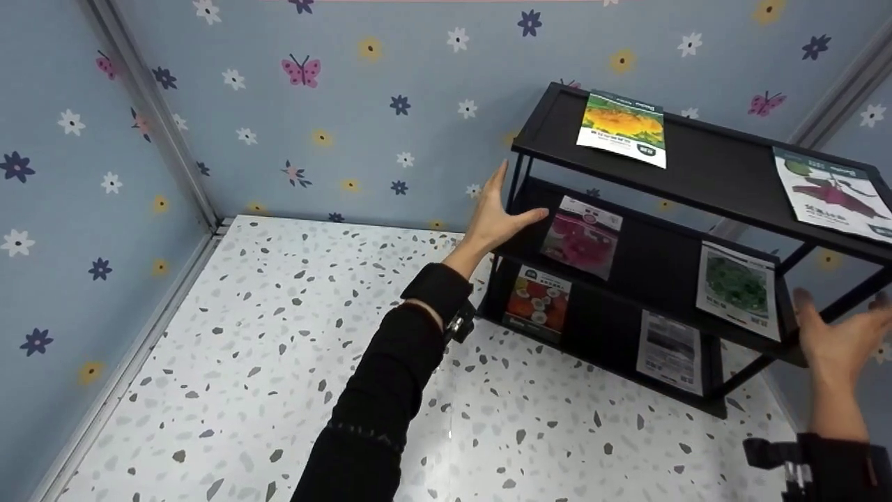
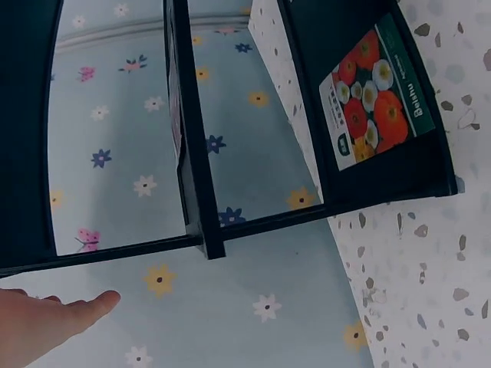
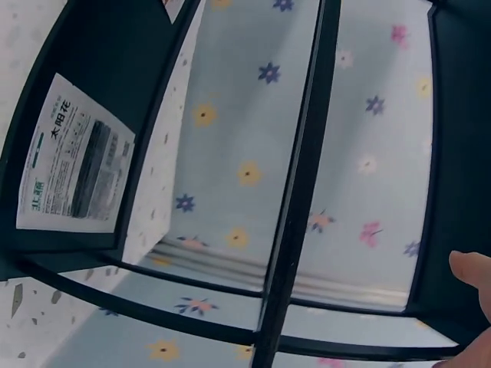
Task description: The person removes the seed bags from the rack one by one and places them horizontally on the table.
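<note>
A black three-level rack with thin bars is near the blue flowery wall, over the white speckled floor; I can't tell if its bottom touches down. Each level has two paper packets. The top has a yellow-flower packet and a purple-flower packet, the middle a pink-flower packet and a green-leaf packet, the bottom a red-and-white-flower packet and a grey-and-white packet. So filling looks done; maybe only getting the rack straight is left. The left grip is wide apart by one end, the right grip wide apart by the other. Neither is clamped on anything; I can't tell if they touch the rack.
</note>
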`<state>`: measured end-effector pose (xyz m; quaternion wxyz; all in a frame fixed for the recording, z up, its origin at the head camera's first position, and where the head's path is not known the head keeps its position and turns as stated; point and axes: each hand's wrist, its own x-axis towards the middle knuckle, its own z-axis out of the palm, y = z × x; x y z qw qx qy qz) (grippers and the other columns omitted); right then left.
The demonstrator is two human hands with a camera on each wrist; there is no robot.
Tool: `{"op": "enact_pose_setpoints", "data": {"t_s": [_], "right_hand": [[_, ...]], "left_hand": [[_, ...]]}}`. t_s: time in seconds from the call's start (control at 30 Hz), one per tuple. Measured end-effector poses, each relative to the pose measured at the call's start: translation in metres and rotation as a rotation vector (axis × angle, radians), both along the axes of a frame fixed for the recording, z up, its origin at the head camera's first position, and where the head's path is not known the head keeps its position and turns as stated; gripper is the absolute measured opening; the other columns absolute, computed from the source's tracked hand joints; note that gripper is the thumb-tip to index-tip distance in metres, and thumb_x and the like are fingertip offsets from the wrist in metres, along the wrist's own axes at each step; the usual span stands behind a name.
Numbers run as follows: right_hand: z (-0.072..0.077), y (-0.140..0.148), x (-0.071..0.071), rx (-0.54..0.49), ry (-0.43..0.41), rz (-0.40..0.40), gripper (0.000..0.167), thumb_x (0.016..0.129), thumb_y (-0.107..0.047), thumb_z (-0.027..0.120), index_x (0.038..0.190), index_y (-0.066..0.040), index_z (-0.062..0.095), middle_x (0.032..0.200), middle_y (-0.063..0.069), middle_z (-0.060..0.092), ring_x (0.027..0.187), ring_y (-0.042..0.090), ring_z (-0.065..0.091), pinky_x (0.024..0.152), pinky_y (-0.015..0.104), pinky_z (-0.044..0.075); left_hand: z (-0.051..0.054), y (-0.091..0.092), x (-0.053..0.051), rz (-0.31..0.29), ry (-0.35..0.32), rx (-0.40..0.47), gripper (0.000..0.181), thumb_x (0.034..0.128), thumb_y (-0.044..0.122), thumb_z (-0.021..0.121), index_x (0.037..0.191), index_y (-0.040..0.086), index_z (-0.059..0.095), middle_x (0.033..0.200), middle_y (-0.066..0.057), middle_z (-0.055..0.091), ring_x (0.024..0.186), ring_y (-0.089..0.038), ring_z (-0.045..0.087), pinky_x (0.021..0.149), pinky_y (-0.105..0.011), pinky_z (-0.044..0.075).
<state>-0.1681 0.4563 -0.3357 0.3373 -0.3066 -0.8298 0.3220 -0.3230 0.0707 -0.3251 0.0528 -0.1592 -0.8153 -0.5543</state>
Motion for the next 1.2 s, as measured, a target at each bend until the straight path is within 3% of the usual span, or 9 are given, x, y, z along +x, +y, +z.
{"op": "enact_pose_setpoints", "data": {"t_s": [0.2,0.4,0.53,0.67,0.73,0.87,1.0,1.1,1.2], "right_hand": [[0.001,0.014,-0.015,-0.124,-0.116,-0.045,0.078,0.086,-0.040,0.047,0.141,-0.008,0.001,0.145,0.012,0.009,0.131,0.027,0.012,0.106,0.039,0.015],[0.005,0.017,-0.017,-0.151,-0.227,-0.006,0.080,0.088,-0.039,0.042,0.140,0.000,-0.004,0.144,0.020,0.003,0.131,0.033,0.007,0.106,0.042,0.013],[0.008,0.016,-0.018,-0.114,-0.216,-0.008,0.071,0.089,-0.034,0.042,0.139,0.002,0.009,0.140,0.022,0.022,0.126,0.035,0.024,0.103,0.042,0.024],[0.007,0.017,-0.018,-0.067,-0.207,-0.042,0.061,0.088,-0.032,0.044,0.136,0.000,0.023,0.127,0.020,0.043,0.113,0.034,0.041,0.096,0.041,0.035],[0.004,0.021,-0.020,-0.065,-0.212,-0.049,0.061,0.088,-0.032,0.045,0.136,-0.001,0.024,0.125,0.019,0.045,0.111,0.034,0.042,0.094,0.041,0.037],[-0.020,0.053,-0.032,-0.023,-0.205,-0.067,0.062,0.086,-0.038,0.046,0.135,-0.005,0.025,0.115,0.013,0.052,0.098,0.030,0.049,0.084,0.040,0.043],[-0.050,0.093,-0.046,0.071,-0.177,-0.090,0.062,0.084,-0.046,0.046,0.132,-0.011,0.031,0.098,-0.003,0.052,0.071,0.005,0.044,0.061,0.026,0.044],[-0.045,0.083,-0.042,0.088,-0.141,-0.081,0.056,0.086,-0.040,0.047,0.130,-0.008,0.034,0.100,0.003,0.055,0.068,0.006,0.044,0.060,0.026,0.043],[-0.021,0.047,-0.026,0.091,-0.110,-0.047,0.047,0.089,-0.027,0.046,0.126,0.000,0.037,0.107,0.017,0.054,0.069,0.012,0.046,0.059,0.024,0.043]], "left_hand": [[0.008,0.008,-0.013,0.020,-0.031,-0.011,0.096,0.0734,0.041,0.069,0.143,0.018,0.007,0.146,-0.008,0.013,0.132,-0.022,0.014,0.105,-0.037,0.020],[0.010,0.012,-0.021,-0.025,-0.067,0.053,0.093,0.0752,0.036,0.068,0.143,0.015,0.008,0.146,-0.007,0.016,0.131,-0.020,0.018,0.104,-0.031,0.023],[0.010,0.014,-0.024,-0.034,-0.034,0.123,0.082,0.0789,0.026,0.066,0.141,0.009,0.017,0.142,-0.011,0.025,0.128,-0.021,0.026,0.101,-0.024,0.026],[0.010,0.017,-0.026,0.013,0.004,0.129,0.062,0.0844,0.015,0.060,0.136,0.003,0.029,0.132,-0.014,0.040,0.119,-0.022,0.039,0.095,-0.023,0.034],[0.010,0.018,-0.027,0.033,0.016,0.118,0.052,0.0872,0.012,0.056,0.134,0.002,0.034,0.127,-0.015,0.045,0.115,-0.022,0.043,0.092,-0.023,0.037],[0.010,0.017,-0.028,0.042,0.034,0.090,0.042,0.0908,0.008,0.049,0.131,0.002,0.039,0.123,-0.014,0.049,0.110,-0.022,0.048,0.087,-0.024,0.042],[0.008,0.014,-0.028,0.049,0.056,0.063,0.038,0.0924,0.008,0.046,0.130,0.003,0.042,0.121,-0.014,0.051,0.107,-0.021,0.051,0.086,-0.025,0.043],[0.006,0.009,-0.028,0.038,0.086,0.064,0.036,0.0929,0.008,0.045,0.129,0.003,0.043,0.120,-0.015,0.052,0.105,-0.022,0.053,0.086,-0.025,0.043],[0.004,0.004,-0.028,0.022,0.127,0.069,0.035,0.0926,0.006,0.044,0.127,0.000,0.044,0.119,-0.017,0.053,0.103,-0.022,0.054,0.085,-0.024,0.044]]}}
